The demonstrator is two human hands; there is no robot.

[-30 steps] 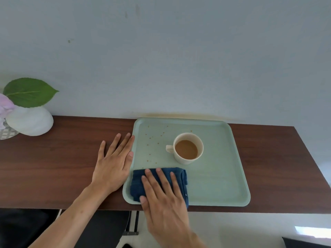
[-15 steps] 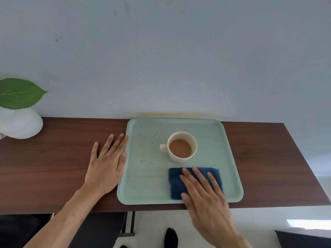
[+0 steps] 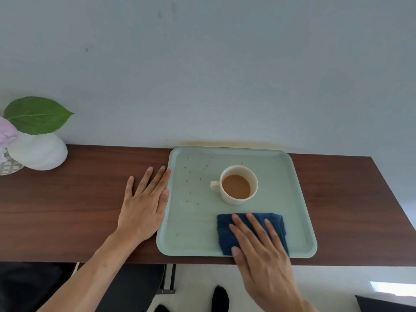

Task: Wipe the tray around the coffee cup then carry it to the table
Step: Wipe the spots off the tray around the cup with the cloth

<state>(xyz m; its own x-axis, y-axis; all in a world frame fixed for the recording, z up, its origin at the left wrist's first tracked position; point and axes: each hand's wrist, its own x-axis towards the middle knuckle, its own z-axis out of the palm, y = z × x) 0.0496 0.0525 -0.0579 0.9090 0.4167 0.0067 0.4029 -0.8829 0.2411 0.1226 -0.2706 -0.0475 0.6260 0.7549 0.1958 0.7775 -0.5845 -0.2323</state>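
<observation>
A pale green tray (image 3: 299,199) lies on a dark wooden shelf against the wall. A cream cup of coffee (image 3: 237,184) stands upright near the tray's middle, handle to the left. Small brown drops (image 3: 193,174) speckle the tray's left part. A folded dark blue cloth (image 3: 225,233) lies on the tray's near right part, just in front of the cup. My right hand (image 3: 261,251) presses flat on the cloth with fingers spread. My left hand (image 3: 144,206) rests flat on the shelf, its fingers touching the tray's left rim.
The wooden shelf (image 3: 67,210) runs left to right along a pale wall. At its far left stands a white round vase (image 3: 38,152) with a green leaf (image 3: 36,114) and pink petals. Below the shelf's front edge are dark shapes and a light floor.
My right hand slid the blue cloth from the tray's near left corner to its near right part. The left hand stayed against the left rim.
</observation>
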